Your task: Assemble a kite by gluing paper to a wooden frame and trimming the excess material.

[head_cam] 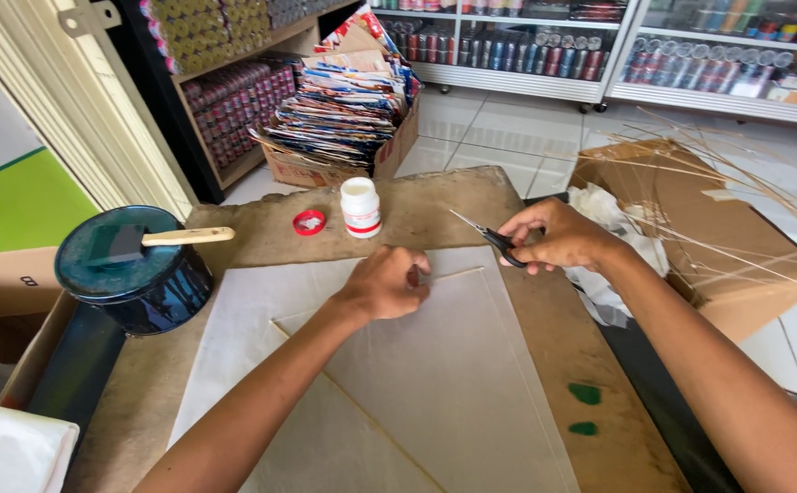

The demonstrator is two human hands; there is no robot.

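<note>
Scissors (494, 239): held in the right hand (558, 239), fingers closed through the dark handles, blades parted and pointing left above the far edge of the pale paper sheet (444, 374). The sheet lies flat on the worn brown board (435, 205), with a thin stick frame (362, 402) on it. Left hand (385, 285): fingers curled, pressing down on the sheet near its far edge, just beside the scissor tips. Beyond the hands stand a white glue bottle (360, 207) and its red cap (309, 222), apart from each other. At far left, a dark blue tin (133, 274) carries a foam brush (156, 240) across its lid. A cardboard box (709, 237) with thin sticks sits to the right
</note>
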